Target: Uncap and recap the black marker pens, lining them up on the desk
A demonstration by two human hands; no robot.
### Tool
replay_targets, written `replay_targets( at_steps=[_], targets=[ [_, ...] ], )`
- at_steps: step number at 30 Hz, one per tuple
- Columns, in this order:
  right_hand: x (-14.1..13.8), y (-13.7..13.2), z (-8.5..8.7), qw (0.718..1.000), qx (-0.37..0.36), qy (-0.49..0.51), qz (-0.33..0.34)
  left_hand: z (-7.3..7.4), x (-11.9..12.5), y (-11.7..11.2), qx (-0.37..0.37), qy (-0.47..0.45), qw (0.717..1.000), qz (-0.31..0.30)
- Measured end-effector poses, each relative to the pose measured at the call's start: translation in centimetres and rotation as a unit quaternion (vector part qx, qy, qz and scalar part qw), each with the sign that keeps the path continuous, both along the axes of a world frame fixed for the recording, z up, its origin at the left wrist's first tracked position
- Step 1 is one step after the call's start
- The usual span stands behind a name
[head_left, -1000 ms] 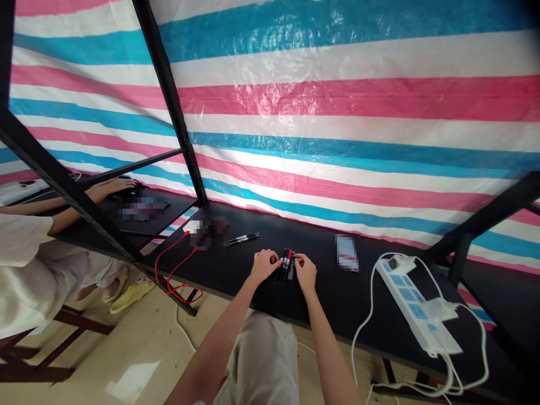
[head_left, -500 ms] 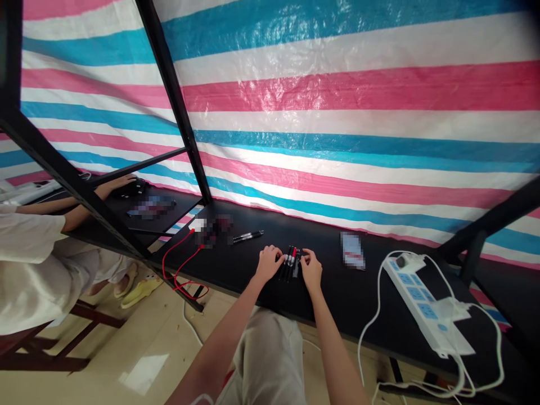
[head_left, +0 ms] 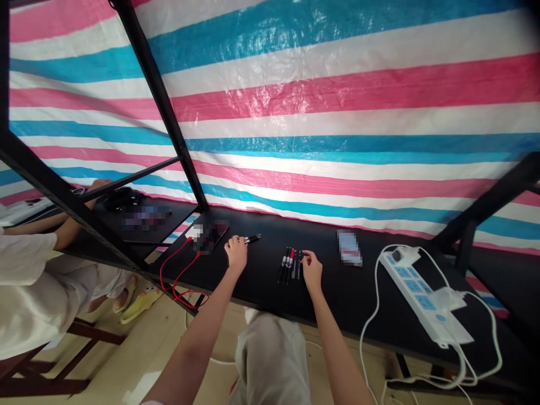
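While the left hand (head_left: 235,253) is at a black pen (head_left: 253,239), at its two o'clock, the right hand (head_left: 312,270) curls beside the pen row (head_left: 288,262), at its nine o'clock; whether fingers pinch, I cannot tell. Grasping seems in hand; lifting needs firm closure.

Slim pens (head_left: 288,262) flat, side by side

We note light glowing through the striped sheet (head_left: 337,124), brightest just above the far edge of the tabletop (head_left: 264,275), wrinkled glare higher up. Surface dim, pixelated patches near its far left corner; we log dark vignetting, upper right.
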State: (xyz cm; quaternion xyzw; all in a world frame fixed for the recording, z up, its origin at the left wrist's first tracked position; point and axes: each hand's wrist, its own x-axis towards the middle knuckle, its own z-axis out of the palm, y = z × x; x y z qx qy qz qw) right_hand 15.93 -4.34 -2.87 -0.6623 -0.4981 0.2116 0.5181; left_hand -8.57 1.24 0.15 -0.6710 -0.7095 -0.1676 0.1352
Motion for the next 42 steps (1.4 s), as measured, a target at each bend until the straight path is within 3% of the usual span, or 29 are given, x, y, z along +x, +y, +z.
replay_targets(
  at_steps=[4,9,16,23,35,39,42],
  targets=[
    [0.0,0.1,-0.1,1.000,-0.007,-0.026,-0.011,-0.3,-0.1,0.0,-0.009,0.018,1.000,-0.008],
    [-0.2,-0.2,0.4,0.998,-0.023,-0.049,0.024,-0.1,0.9,-0.6,-0.040,-0.022,0.998,-0.052],
    [-0.3,-0.4,0.7,1.000,-0.008,-0.007,0.023,0.5,5.7,-3.0,-0.027,-0.074,0.986,-0.145],
    [-0.3,-0.3,1.4,0.991,0.042,0.123,0.042,2.8,9.6,-4.9,-0.052,-0.137,0.959,-0.242],
    [0.3,-0.4,1.6,0.973,0.070,0.212,0.060,3.2,10.2,-5.3,-0.049,-0.068,0.944,-0.318],
    [0.6,-0.2,1.2,0.961,0.083,0.262,0.017,3.6,9.9,-5.4,-0.061,-0.049,0.943,-0.324],
    [0.8,-0.2,1.0,0.948,0.112,0.281,-0.103,3.7,9.1,-5.1,-0.060,-0.046,0.948,-0.310]
  ],
)
